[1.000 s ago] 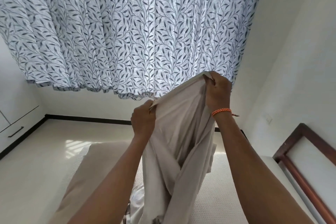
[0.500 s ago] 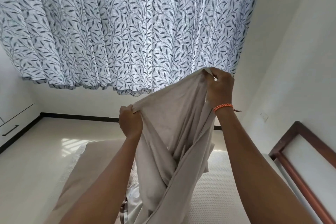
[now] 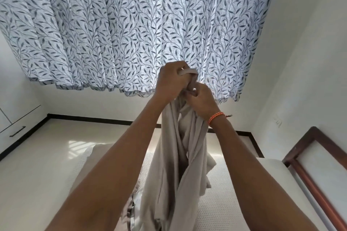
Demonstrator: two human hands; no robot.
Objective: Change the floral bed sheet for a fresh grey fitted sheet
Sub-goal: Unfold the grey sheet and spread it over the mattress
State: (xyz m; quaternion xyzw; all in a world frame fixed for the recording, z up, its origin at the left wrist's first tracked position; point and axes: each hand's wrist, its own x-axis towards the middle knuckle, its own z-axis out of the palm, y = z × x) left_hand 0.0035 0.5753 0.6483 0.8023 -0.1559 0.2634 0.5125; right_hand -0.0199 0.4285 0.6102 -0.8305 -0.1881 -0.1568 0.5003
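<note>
The head view shows both hands raised in front of the leaf-patterned white curtain (image 3: 131, 30), the left hand (image 3: 171, 80) and the right hand (image 3: 201, 102) touching, each grip curled tight on the gathered top edge of the pale grey fabric fitted sheet (image 3: 180, 155). Holding it high likely lets the twisted cloth hang and untangle, so an edge or corner can be found. Its lower folds trail onto the bare white textured mattress (image 3: 225, 202) beside the dark wooden bed frame (image 3: 308, 170).

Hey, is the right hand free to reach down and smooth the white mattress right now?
Probably not yet: the right hand grips the bunched grey sheet alongside the left hand, held high above the mattress.
</note>
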